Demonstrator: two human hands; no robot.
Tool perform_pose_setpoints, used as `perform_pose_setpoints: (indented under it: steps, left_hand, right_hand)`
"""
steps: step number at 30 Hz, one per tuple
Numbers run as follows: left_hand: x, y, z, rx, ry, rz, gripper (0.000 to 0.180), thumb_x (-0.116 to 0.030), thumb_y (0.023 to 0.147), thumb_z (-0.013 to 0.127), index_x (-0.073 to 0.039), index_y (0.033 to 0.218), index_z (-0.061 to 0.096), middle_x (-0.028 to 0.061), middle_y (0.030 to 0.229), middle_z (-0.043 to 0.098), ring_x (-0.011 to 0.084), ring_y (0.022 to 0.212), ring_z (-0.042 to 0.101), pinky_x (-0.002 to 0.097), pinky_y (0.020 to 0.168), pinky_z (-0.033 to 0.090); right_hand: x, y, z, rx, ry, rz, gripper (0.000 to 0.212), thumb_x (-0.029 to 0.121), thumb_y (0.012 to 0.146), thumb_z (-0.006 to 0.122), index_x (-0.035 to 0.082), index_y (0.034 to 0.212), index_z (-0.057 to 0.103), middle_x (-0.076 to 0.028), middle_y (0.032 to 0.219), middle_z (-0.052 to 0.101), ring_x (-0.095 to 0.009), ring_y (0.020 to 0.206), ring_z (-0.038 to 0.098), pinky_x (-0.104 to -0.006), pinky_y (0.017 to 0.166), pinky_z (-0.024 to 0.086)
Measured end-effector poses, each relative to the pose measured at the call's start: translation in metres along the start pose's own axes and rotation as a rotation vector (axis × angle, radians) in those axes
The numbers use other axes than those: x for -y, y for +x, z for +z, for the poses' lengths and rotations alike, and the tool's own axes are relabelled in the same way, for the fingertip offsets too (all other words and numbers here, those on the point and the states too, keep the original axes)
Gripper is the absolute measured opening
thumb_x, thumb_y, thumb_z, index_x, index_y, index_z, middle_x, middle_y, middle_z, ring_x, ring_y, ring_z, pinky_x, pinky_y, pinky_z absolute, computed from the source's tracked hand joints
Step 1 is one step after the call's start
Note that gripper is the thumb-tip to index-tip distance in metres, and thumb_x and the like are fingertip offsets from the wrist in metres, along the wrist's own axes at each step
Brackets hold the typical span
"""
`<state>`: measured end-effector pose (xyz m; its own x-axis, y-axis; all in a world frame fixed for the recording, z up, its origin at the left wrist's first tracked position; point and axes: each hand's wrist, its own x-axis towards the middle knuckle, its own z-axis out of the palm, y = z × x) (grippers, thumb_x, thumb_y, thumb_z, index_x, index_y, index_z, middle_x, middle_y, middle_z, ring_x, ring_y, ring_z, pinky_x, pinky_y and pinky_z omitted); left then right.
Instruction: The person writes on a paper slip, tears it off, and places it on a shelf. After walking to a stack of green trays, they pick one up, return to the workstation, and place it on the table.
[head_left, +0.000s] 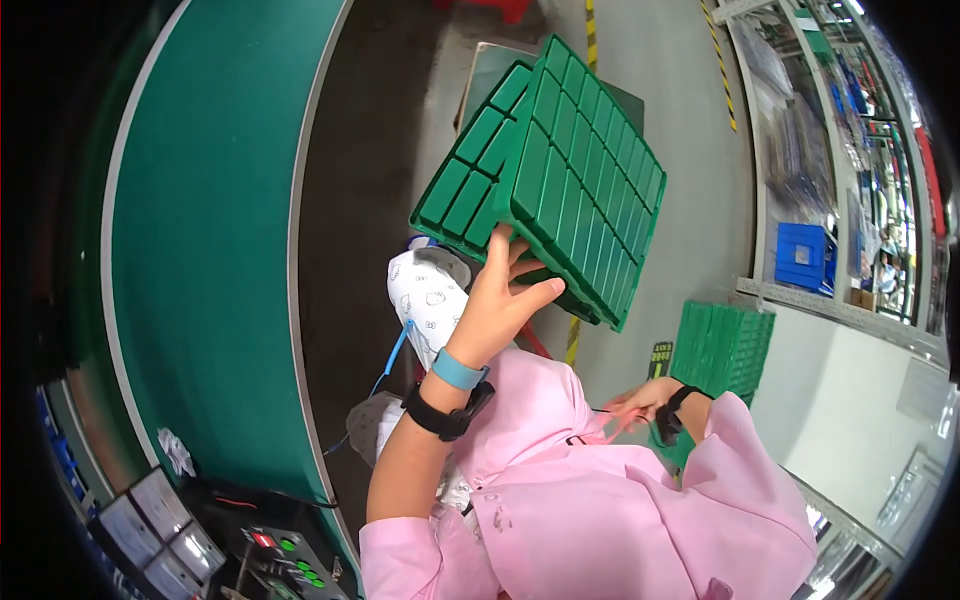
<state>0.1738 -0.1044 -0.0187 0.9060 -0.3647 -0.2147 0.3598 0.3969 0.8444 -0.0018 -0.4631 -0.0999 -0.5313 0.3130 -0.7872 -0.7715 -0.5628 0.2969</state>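
Observation:
My left hand (505,305) grips the near edge of a green compartment tray (585,170), its thumb and fingers spread along the rim. The tray is tilted up, its face divided into a grid of rectangular sections. Against its left side leans a second green tray (465,170), at another angle; whether my fingers touch this one too, I cannot tell. By my right hip, my right hand (650,402) has its fingers bent around something reddish-pink and thin, too blurred to name. Black bands circle both wrists, and the left also wears a teal one.
A long green-topped bench (210,250) runs along my left, with a black control box (290,550) at its near end. To the right stand a stack of green trays (720,345) and shelving with a blue bin (805,257). Yellow-black tape (591,35) marks the floor.

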Motion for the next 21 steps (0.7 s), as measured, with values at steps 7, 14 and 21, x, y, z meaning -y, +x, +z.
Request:
perform_pose_setpoints:
  steps: [7,14,21]
  left_hand:
    - [-0.003,0.005,0.004,0.019,-0.039,-0.039,0.08,-0.006,0.082,0.066,-0.005,0.144,0.015,0.0177,0.127,0.049,0.0265,0.111,0.055,0.0385,0.091,0.049]
    - [0.019,0.006,-0.006,-0.035,-0.024,0.057,0.073,-0.008,0.083,0.065,-0.005,0.142,0.021,0.0156,0.121,0.054,0.0245,0.108,0.056,0.0361,0.091,0.047]
    - [0.043,0.012,0.01,-0.334,-0.13,0.069,0.052,-0.011,0.086,0.064,-0.006,0.13,0.037,0.0097,0.113,0.056,0.0205,0.104,0.057,0.0345,0.088,0.049]
  right_hand:
    - [-0.125,-0.095,-0.01,-0.66,0.331,-0.083,0.035,0.026,0.083,0.061,0.012,0.115,0.058,-0.003,0.086,0.064,-0.009,0.062,0.053,-0.0272,0.046,0.041]
    - [-0.206,-0.234,-0.172,-1.432,0.55,-0.32,0.048,0.031,0.078,0.064,0.012,0.12,0.052,-0.008,0.094,0.061,-0.017,0.07,0.056,-0.0353,0.051,0.045]
    - [-0.017,-0.263,-0.2,-2.079,0.675,-1.015,0.072,0.026,0.075,0.067,0.009,0.135,0.032,-0.01,0.096,0.058,-0.02,0.07,0.058,-0.0334,0.048,0.048]
